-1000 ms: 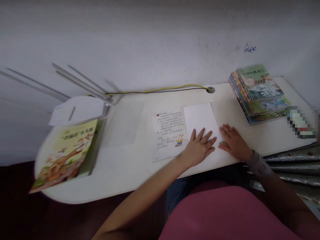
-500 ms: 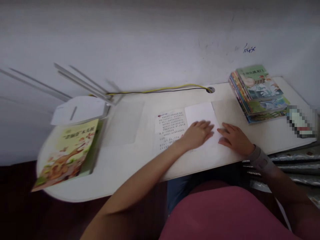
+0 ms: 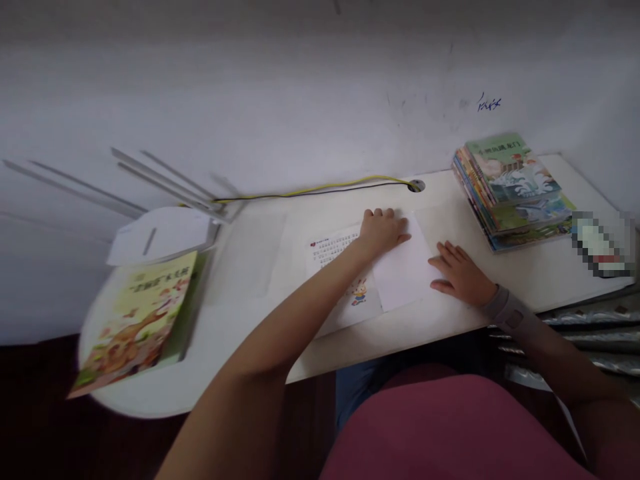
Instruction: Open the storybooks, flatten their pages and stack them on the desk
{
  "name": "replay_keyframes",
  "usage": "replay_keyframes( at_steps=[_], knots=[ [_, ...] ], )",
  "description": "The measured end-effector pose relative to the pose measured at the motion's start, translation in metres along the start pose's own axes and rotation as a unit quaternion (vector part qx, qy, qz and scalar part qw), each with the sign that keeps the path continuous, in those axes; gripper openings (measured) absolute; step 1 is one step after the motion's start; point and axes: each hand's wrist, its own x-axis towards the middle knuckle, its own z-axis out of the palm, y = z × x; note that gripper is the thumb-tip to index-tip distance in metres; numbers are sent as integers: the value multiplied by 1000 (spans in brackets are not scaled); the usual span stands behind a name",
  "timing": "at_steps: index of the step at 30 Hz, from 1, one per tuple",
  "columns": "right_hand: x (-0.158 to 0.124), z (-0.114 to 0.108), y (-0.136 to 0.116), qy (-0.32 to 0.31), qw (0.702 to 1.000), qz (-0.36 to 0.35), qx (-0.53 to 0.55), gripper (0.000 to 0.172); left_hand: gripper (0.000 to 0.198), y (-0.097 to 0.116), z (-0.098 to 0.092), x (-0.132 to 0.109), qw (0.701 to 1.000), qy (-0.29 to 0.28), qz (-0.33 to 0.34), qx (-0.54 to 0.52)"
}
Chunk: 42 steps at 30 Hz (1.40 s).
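Observation:
A booklet (image 3: 345,313) lies open on the white table, with printed text and a small cartoon rabbit on its left page. Its right side is a blank white flap (image 3: 403,277). My left hand (image 3: 384,232) rests across the upper part of the booklet near the fold, fingers bent and thumb held apart to the right. Part of the text is hidden under my left forearm. My right hand (image 3: 459,272), with a grey band on the wrist, lies with fingers spread at the flap's right edge, apparently on a clear sheet or the tabletop.
A stack of picture books (image 3: 515,193) stands at the back right, near a blurred-out object (image 3: 600,247). A clear plastic sheet (image 3: 250,260) lies left of the booklet. Farther left are a green-yellow book (image 3: 145,320) and a white router (image 3: 163,233). Cables (image 3: 320,190) run along the wall.
My left hand has moved up and left, from the middle of the flap to the upper fold, uncovering the cartoon rabbit. My right hand stays beside the flap, almost unmoved.

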Motion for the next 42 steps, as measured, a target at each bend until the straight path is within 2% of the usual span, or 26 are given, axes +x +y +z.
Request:
replay_keyframes(
  at_steps=[6,12,17,20,26,28,30,34,37,39,42],
  knots=[
    [0,3,1,6,1000,3,4,53,44,-3,-3,10,998,-52,-2,-27],
    [-1,6,3,5,1000,-9,3,54,42,0,-5,6,998,-52,-11,-27],
    [-1,6,4,-6,1000,-15,6,54,43,-2,-8,2,997,-75,-16,-16],
    [-1,6,4,-10,1000,-14,11,54,43,-6,0,3,997,-58,1,-41],
    [-1,5,6,-14,1000,-17,14,54,50,-2,19,8,997,15,9,-78],
    [-1,6,5,-13,1000,-17,20,54,58,1,21,-2,995,36,15,-87],
    [-1,6,7,-8,999,-13,33,55,67,2,25,-22,994,50,15,-97],
    [-1,5,22,16,996,-7,82,61,83,-3,43,-85,990,31,48,-129],
    [-2,5,40,5,996,-9,84,74,86,-7,58,-125,986,21,75,-146],
    [-2,6,48,-23,997,-14,67,82,88,-7,64,-136,986,15,74,-146],
    [-2,6,50,-45,998,-17,40,85,88,-4,66,-134,987,13,68,-145]
  ],
)
